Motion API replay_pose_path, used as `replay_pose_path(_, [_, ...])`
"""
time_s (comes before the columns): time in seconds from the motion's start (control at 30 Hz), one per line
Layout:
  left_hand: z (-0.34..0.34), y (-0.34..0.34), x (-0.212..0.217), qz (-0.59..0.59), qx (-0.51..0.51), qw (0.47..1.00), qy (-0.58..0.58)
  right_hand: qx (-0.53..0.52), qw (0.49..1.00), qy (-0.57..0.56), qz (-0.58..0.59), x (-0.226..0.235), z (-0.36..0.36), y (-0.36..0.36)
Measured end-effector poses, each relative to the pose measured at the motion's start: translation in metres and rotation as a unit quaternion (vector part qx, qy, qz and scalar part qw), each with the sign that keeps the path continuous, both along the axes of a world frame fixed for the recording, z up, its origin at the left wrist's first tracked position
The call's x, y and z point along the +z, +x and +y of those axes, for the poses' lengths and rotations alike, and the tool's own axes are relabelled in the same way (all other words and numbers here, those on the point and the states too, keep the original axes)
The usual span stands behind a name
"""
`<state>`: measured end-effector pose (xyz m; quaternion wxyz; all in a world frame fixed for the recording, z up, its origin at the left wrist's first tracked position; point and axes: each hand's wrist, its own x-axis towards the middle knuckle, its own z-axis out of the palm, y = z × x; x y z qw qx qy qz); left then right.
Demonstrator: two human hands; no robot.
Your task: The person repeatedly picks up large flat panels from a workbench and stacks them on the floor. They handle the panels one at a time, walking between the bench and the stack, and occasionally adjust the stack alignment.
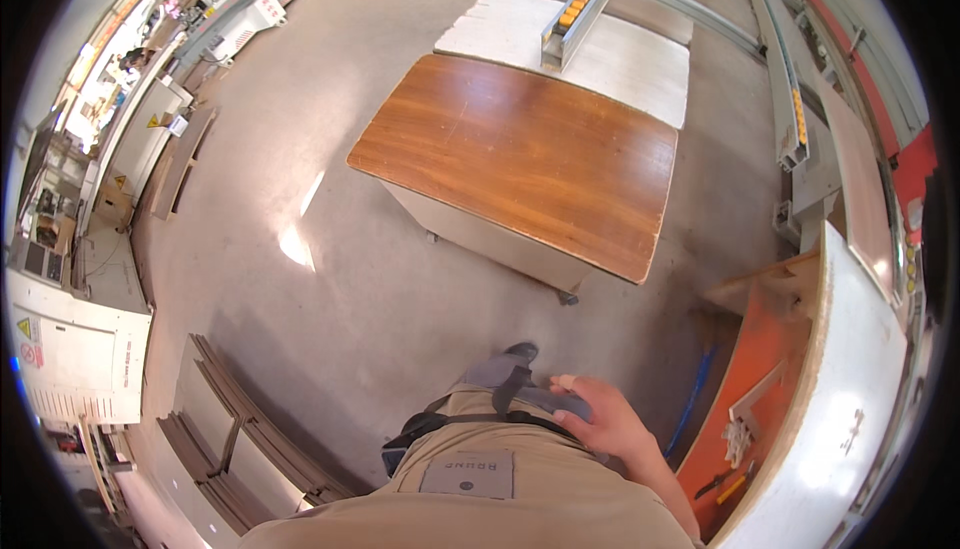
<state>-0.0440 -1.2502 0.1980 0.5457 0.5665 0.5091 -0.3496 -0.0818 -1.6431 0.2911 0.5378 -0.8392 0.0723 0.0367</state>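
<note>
My right hand [605,417] hangs beside my grey trousers [488,373], in front of my hip. Its thumb and fingers stand apart, with grey cloth showing between them, and I see nothing held. Whether the fingertips touch the cloth I cannot tell. My left hand is out of view. A dark belt or strap [513,389] crosses my waist below the beige shirt [570,484]. Ahead of me stands a low table with a brown wood-look top [520,154], apart from my hand.
A white board [640,74] lies beyond the table, under a metal roller rail [585,11]. To my right is an orange-lined shelf [765,349] with tools under a white top [845,389]. Brown panels [240,419] are stacked at left, near a white machine cabinet [85,359].
</note>
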Motion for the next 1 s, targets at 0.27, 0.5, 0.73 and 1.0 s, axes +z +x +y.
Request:
replay_pose_path(0.27, [-0.124, -0.016, 0.054, 0.041, 0.04, 0.987, -0.152, -0.116, 0.992, -0.024, 0.047, -0.025, -0.088, -0.169])
replay_pose_path(0.5, [-0.305, -0.029, 0.052, -0.149, -0.541, 0.82, -0.115, -0.099, 0.991, -0.081, 0.047, 0.021, -0.174, -0.255])
replay_pose_path(0.73, [-0.3, -0.068, 0.049, -0.144, -0.471, 0.849, -0.193, -0.137, 0.911, -0.112, -0.371, 0.176, -0.234, -0.215])
replay_pose_path(1.0, [-0.298, -0.121, 0.042, -0.273, -0.391, 0.859, -0.185, 0.026, 0.863, -0.03, -0.503, 0.259, -0.26, -0.138])
